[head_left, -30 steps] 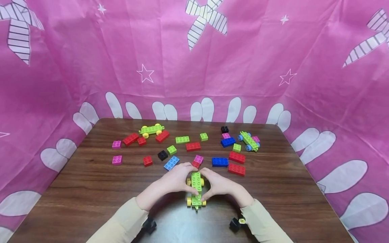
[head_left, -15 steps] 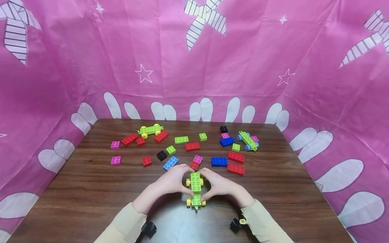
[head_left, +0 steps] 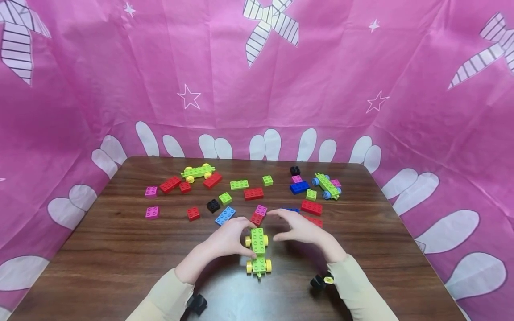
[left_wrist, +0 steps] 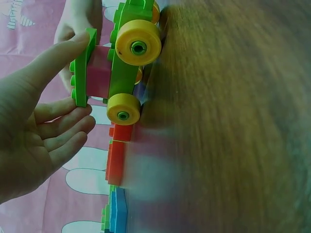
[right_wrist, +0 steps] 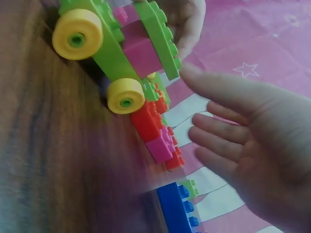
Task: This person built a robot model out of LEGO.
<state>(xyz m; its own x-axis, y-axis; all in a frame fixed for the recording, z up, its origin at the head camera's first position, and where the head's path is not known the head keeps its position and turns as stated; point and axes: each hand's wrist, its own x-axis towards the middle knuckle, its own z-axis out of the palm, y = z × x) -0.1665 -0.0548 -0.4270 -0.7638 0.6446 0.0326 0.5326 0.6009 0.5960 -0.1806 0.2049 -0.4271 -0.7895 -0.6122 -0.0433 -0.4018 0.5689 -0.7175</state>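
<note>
Toy car point(head_left: 259, 265): green base, yellow wheels, standing on its wheels on the worktop point(head_left: 120, 249), between the hands. Pink bricks point(left_wrist: 98, 72) sit on its base, with a flat green brick point(head_left: 257, 240) on top of them. Left hand point(head_left: 229, 240): holds the flat green brick, thumb at its near end and fingers at its far end. Right hand point(head_left: 299, 229): held wide, thumb and fingers spread, beside the car and gripping nothing. Just beyond the car: a red brick point(head_left: 256, 219) touching a pink brick point(head_left: 261, 210). A dark blue brick point(right_wrist: 176, 208) is partly hidden behind the right hand in the head view.
</note>
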